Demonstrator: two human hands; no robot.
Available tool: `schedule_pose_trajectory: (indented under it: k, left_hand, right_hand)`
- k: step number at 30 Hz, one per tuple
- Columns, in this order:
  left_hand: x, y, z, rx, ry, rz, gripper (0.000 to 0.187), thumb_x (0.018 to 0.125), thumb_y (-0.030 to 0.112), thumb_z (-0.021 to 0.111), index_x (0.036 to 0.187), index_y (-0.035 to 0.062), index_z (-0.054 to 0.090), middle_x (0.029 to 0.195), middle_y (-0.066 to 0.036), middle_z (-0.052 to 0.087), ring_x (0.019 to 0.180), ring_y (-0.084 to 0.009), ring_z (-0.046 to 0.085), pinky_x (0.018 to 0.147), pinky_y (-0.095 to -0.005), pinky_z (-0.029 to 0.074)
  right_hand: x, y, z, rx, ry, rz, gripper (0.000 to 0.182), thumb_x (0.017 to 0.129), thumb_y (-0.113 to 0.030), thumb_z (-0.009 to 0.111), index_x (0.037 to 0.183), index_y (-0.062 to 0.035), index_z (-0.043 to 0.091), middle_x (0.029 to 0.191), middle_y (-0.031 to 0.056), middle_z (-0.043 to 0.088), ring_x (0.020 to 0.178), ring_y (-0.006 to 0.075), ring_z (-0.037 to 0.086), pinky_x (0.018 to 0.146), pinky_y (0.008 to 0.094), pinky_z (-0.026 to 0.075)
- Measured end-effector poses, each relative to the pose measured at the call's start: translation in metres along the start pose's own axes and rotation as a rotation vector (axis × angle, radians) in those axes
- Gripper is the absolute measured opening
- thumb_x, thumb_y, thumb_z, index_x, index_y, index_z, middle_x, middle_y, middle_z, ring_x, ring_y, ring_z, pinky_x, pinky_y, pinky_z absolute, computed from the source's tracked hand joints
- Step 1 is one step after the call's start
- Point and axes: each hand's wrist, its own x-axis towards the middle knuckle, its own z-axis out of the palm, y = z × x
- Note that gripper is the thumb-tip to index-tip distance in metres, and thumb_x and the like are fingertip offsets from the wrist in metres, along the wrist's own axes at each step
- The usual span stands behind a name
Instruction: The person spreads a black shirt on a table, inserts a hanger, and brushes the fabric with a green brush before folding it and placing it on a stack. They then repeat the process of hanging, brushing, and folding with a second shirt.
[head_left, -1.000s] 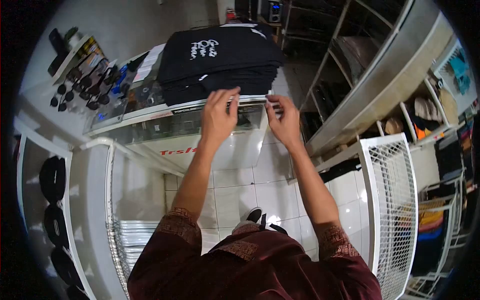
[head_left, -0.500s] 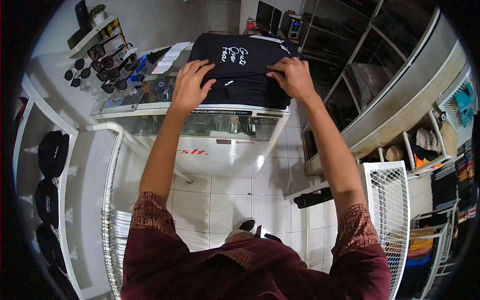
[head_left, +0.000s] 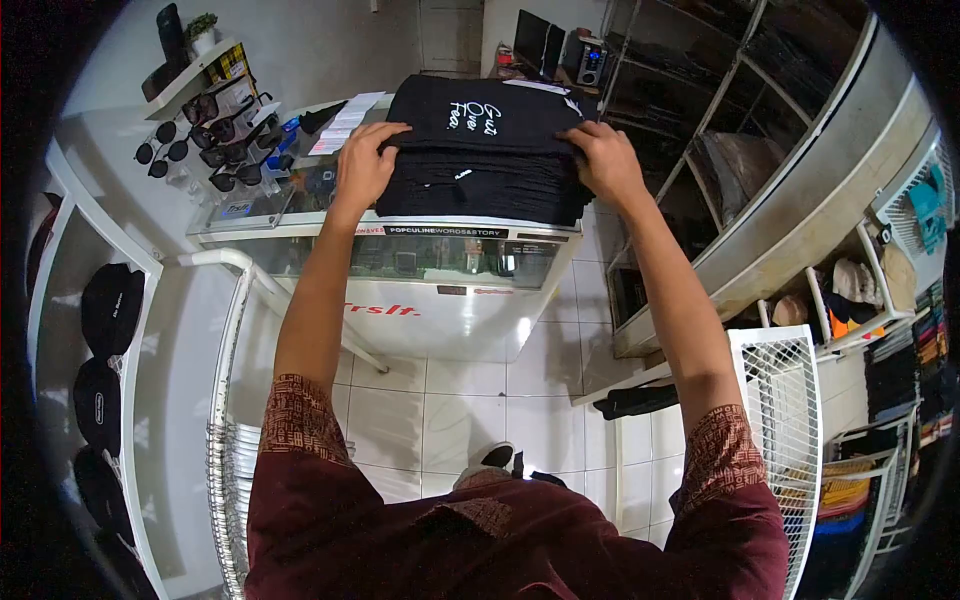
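Observation:
A folded black T-shirt (head_left: 430, 112) with white lettering reading "Guts Over Fear." lies on top of a stack of folded black garments (head_left: 480, 200). Its near edge runs across the stack, and several layered folds show in front of it. At that edge's left end, my left hand (head_left: 366, 165) grips the fabric between fingers and thumb. My right hand (head_left: 608, 163) holds the right end in a similar pinch. A small white label (head_left: 462, 174) shows on the layers below. The stack rests on a glass-topped display counter (head_left: 400, 230).
Sunglasses (head_left: 222, 130) hang on a rack at the counter's left, near white papers (head_left: 345, 122). A white rail (head_left: 240, 300) stands nearer on the left. At right are a tall shelf unit (head_left: 720, 150) and a white wire rack (head_left: 780, 400). Tiled floor (head_left: 465, 380) lies below.
Both hands have shifted slightly outward to the shirt's ends. The top shirt's near edge is straighter, and more of the layered folds beneath shows. The view has shifted slightly.

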Motion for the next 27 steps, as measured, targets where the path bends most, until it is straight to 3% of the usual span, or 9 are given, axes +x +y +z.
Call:
schedule_pose_trajectory:
  k: [7,9,12,15,18,19,22,25,27]
  left_hand:
    - [0.009,0.036,-0.038,-0.199,0.186,-0.063,0.028,0.083,-0.002,0.065,0.109,0.0029,0.075,0.11,-0.015,0.074,0.106,-0.0344,0.068,0.099,-0.0382,0.05]
    - [0.0,0.045,-0.057,-0.261,0.223,-0.037,0.021,0.085,-0.001,0.07,0.106,-0.0013,0.074,0.102,-0.014,0.076,0.097,-0.0258,0.07,0.092,-0.0341,0.051]
    - [-0.013,0.031,-0.052,-0.476,0.132,-0.225,0.018,0.088,0.004,0.075,0.104,-0.0025,0.074,0.096,-0.014,0.077,0.086,-0.0198,0.07,0.086,-0.0327,0.052]
    - [0.008,0.016,-0.03,-0.537,0.17,-0.4,0.023,0.088,0.015,0.079,0.103,-0.0025,0.075,0.091,-0.014,0.077,0.079,-0.0153,0.068,0.08,-0.0319,0.052]
    - [0.033,0.005,-0.006,0.079,0.088,-0.586,0.058,0.087,0.052,0.076,0.104,-0.0026,0.075,0.096,-0.019,0.076,0.09,-0.032,0.073,0.081,-0.0426,0.054]
    - [0.034,0.0,-0.001,0.199,-0.106,-0.641,0.063,0.086,0.058,0.072,0.112,0.0001,0.074,0.107,-0.021,0.075,0.104,-0.0405,0.07,0.089,-0.0477,0.053]
    - [0.02,0.008,0.006,0.246,-0.15,-0.758,0.077,0.085,0.061,0.072,0.131,0.0,0.064,0.124,-0.025,0.069,0.12,-0.0424,0.064,0.101,-0.0477,0.05]
    - [-0.002,0.01,0.004,0.104,-0.019,-0.748,0.083,0.083,0.062,0.073,0.13,-0.0051,0.063,0.123,-0.028,0.069,0.121,-0.0423,0.064,0.103,-0.0486,0.049]
    - [-0.012,0.006,0.004,0.076,-0.005,-0.76,0.071,0.084,0.052,0.079,0.125,-0.0042,0.065,0.119,-0.022,0.072,0.112,-0.0325,0.069,0.091,-0.0435,0.054]
  right_hand:
    - [0.002,-0.019,-0.076,0.008,0.123,0.07,0.031,0.08,-0.003,0.067,0.109,-0.0114,0.075,0.1,0.0089,0.072,0.099,0.0284,0.067,0.084,0.0436,0.047]
    - [-0.007,-0.023,-0.095,0.005,0.115,0.069,0.03,0.08,-0.003,0.07,0.109,-0.0094,0.076,0.101,0.0102,0.074,0.091,0.0299,0.069,0.08,0.0405,0.05]
    - [-0.014,-0.024,-0.094,0.567,-0.035,0.361,0.022,0.086,-0.004,0.073,0.108,-0.0007,0.075,0.104,0.0158,0.076,0.1,0.0221,0.073,0.09,0.0337,0.054]
    - [0.012,-0.002,-0.051,0.743,0.217,0.438,0.04,0.087,-0.02,0.081,0.121,-0.0021,0.07,0.117,0.0187,0.074,0.109,0.0256,0.07,0.094,0.0347,0.053]
    - [0.03,0.019,0.007,0.374,0.23,0.698,0.065,0.08,-0.038,0.087,0.133,-0.0087,0.063,0.121,0.0215,0.07,0.107,0.0346,0.07,0.093,0.0409,0.055]
    - [0.03,0.016,0.012,0.305,0.037,0.821,0.078,0.077,-0.049,0.087,0.138,-0.0109,0.057,0.13,0.0213,0.066,0.124,0.0364,0.063,0.102,0.0456,0.051]
    - [0.02,0.0,0.015,0.226,-0.036,1.006,0.087,0.078,-0.058,0.082,0.143,-0.0086,0.053,0.133,0.0214,0.063,0.129,0.0366,0.059,0.103,0.0453,0.051]
    - [0.01,-0.006,0.008,0.23,-0.055,1.084,0.093,0.077,-0.066,0.079,0.141,-0.0021,0.055,0.13,0.024,0.065,0.125,0.0387,0.062,0.104,0.0451,0.05]
    - [0.002,-0.006,0.005,0.429,-0.05,1.066,0.094,0.075,-0.066,0.079,0.136,0.0028,0.058,0.127,0.0266,0.067,0.121,0.0404,0.064,0.105,0.0462,0.049]
